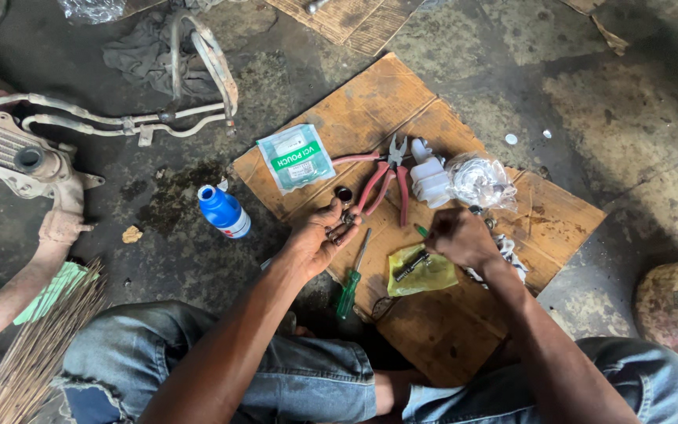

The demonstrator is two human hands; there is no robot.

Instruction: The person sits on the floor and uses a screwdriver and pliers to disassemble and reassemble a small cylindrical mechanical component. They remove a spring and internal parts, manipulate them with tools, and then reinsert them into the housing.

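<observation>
Dim, soft daylight; dark corners.

Repair workshop, oily floor (559,86), pliers (382,182), screwdriver (352,276)

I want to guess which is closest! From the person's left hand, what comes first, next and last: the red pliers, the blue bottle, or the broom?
From the left hand:
1. Red pliers, just above-right, on the cardboard.
2. Blue bottle, to its left, on the floor.
3. Broom, far bottom-left.

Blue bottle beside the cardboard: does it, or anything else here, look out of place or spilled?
The blue bottle lies tipped on its side on the dirty floor, off the cardboard, with a dark wet-looking stain beside it. I cannot tell whether the stain came from it. Nothing else stands out.
</observation>
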